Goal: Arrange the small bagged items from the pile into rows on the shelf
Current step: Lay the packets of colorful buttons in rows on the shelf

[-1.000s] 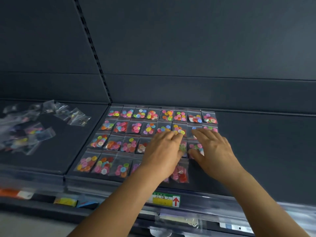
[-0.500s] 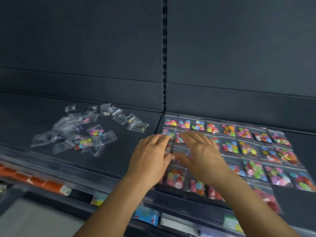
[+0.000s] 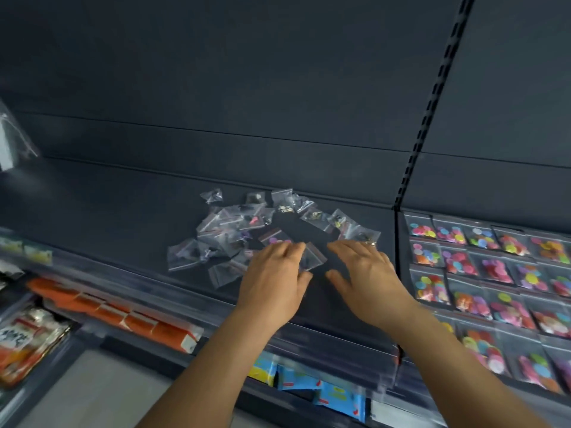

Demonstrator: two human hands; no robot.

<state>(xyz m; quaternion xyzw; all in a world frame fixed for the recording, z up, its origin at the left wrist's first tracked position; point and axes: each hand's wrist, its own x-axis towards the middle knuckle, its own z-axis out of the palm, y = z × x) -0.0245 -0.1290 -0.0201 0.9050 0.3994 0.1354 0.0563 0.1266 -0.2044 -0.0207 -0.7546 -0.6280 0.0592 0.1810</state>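
A: Loose pile (image 3: pixel 262 233) of clear little bags, heaped on the dark shelf (image 3: pixel 123 217) just left of the slotted upright (image 3: pixel 411 168). Scattered, overlapping, some crumpled, so plenty left to sort.

B: And right of that upright, neat rows (image 3: pixel 488 267) of bags with coloured discs, laid flat and edge to edge. Tidy for easy reading from the front, presumably.

A: Left hand (image 3: pixel 273 285) at the pile's near edge, fingers pressed down on one small bag (image 3: pixel 312 256). Pinned flat rather than lifted, by the look of it.

B: Right hand (image 3: pixel 366 279) nearer the upright, palm down, fingers spread wide, nothing held. Fingertips just short of a bag with metal bits (image 3: pixel 363 236).

A: Likely fetching the next piece for the rows. Slippery plastic, so a slide to the shelf lip before a pinch seems sensible.

B: Below the upright's foot, blue packets (image 3: pixel 321 387) on a lower tier, untouched.
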